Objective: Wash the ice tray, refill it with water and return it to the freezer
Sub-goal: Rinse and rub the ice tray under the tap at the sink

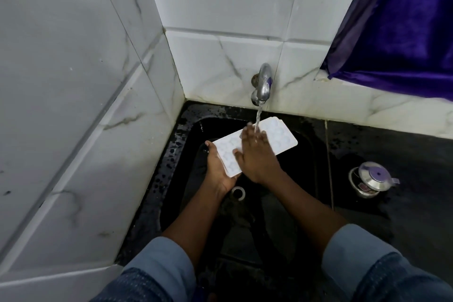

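A white ice tray [282,138] with round cups is held tilted over the black sink [306,154], under the running water from the chrome tap [263,86]. My left hand [218,167] grips the tray's near end from below, thumb on its left edge. With spread, straight fingers, my right hand [255,152] lies flat on the tray's top face. The stream falls on the fingertips of that hand and the tray's far half. The middle of the tray is hidden under my right hand.
A steel pot with a lid [370,179] stands on the dark wet counter [404,159] right of the sink. White marble tiles close the left and back. A purple curtain [404,32] hangs at the upper right. The sink drain [238,192] shows between my forearms.
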### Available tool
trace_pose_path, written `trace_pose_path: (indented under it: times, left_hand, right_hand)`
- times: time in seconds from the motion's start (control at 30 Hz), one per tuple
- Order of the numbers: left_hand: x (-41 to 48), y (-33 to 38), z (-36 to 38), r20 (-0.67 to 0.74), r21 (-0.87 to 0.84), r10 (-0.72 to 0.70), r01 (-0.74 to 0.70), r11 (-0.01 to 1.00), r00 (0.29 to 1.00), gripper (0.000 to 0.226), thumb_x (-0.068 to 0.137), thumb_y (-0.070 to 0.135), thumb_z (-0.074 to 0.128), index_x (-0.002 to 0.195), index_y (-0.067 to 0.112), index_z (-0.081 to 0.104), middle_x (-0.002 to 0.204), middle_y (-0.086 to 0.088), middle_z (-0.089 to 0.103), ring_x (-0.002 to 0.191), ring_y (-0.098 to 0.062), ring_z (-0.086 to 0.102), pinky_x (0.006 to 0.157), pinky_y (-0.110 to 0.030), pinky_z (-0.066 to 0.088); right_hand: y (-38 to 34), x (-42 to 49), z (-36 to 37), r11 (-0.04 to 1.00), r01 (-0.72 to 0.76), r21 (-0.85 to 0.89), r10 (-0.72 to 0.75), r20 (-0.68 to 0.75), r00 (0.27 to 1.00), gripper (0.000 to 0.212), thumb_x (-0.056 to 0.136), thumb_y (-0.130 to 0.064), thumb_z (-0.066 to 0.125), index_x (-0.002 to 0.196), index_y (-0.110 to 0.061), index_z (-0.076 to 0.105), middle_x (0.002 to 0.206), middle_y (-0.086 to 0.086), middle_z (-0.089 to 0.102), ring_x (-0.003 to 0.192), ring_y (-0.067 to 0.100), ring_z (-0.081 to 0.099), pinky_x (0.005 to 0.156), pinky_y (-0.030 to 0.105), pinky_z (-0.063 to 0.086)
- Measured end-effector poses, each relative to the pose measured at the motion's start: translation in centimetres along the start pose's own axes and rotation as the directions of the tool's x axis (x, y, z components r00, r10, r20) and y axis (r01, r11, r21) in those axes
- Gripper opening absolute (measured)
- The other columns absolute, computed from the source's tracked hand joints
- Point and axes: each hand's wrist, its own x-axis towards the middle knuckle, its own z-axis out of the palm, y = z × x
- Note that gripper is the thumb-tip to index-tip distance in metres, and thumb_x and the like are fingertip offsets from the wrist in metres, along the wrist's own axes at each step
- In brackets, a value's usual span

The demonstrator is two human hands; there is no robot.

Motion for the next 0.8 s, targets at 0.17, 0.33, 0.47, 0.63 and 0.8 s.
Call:
trace_pose_path:
  times: [0.17, 0.33, 0.47, 0.63, 0.8]
  left_hand:
    - [0.5, 0.1, -1.2, -0.081, -0.034, -0.004, 0.001, 0.999, 0.997, 0.114, 0.086, 0.094, 0.034, 0.151, 0.003, 0.056, 0.144, -0.024, 0.064, 0.135, -0.038, 0.061, 0.125, -0.055, 0.035]
    - [0.3, 0.6, -1.9, -0.128, -0.003, 0.060, -0.061, 0.998, 0.990, 0.104, 0.093, 0.089, 0.023, 0.148, 0.008, 0.059, 0.143, -0.023, 0.065, 0.132, -0.042, 0.062, 0.112, -0.055, 0.047]
    - [0.3, 0.1, -1.7, -0.162, 0.008, 0.061, -0.061, 0.998, 0.985, 0.107, 0.092, 0.091, 0.023, 0.147, 0.007, 0.058, 0.144, -0.025, 0.064, 0.134, -0.046, 0.061, 0.117, -0.060, 0.044]
    - [0.8, -0.8, -1.2, -0.171, 0.036, 0.047, -0.042, 0.998, 0.984, 0.103, 0.095, 0.087, 0.020, 0.135, 0.005, 0.067, 0.130, -0.021, 0.074, 0.116, -0.037, 0.073, 0.100, -0.050, 0.053]
    - [1.1, -0.9, -1.5, -0.161, 0.037, 0.047, -0.042, 0.998, 0.986, 0.106, 0.093, 0.090, 0.020, 0.147, 0.008, 0.060, 0.141, -0.021, 0.068, 0.127, -0.041, 0.066, 0.112, -0.055, 0.048]
  right_hand:
    - [-0.5, -2.2, -0.3, 0.914, 0.407, 0.006, -0.405, 0.102, 0.909, 0.083, 0.103, -0.059, 0.008, 0.168, -0.007, 0.011, 0.176, 0.011, 0.002, 0.163, 0.023, -0.004, 0.131, 0.038, -0.006]
    - [3.7, -1.1, -1.9, 0.949, 0.316, -0.011, -0.313, 0.114, 0.943, 0.098, 0.096, -0.078, -0.005, 0.169, -0.013, 0.001, 0.176, 0.011, -0.003, 0.163, 0.026, -0.007, 0.132, 0.043, -0.005]
    - [4.6, -1.0, -2.4, 0.998, 0.053, 0.014, -0.054, 0.103, 0.993, 0.104, 0.093, -0.079, -0.002, 0.168, -0.006, 0.000, 0.175, 0.019, -0.003, 0.163, 0.033, -0.007, 0.130, 0.045, -0.009]
    - [0.8, -3.2, -1.5, 0.943, 0.331, 0.019, -0.330, 0.156, 0.931, 0.098, 0.100, -0.075, 0.013, 0.168, -0.005, 0.001, 0.175, 0.018, -0.003, 0.163, 0.031, -0.005, 0.131, 0.042, -0.006]
    - [3.6, -2.2, -2.2, 0.937, 0.349, 0.007, -0.348, 0.112, 0.931, 0.092, 0.104, -0.072, 0.019, 0.168, -0.008, 0.004, 0.176, 0.014, 0.001, 0.163, 0.028, -0.001, 0.132, 0.041, -0.002]
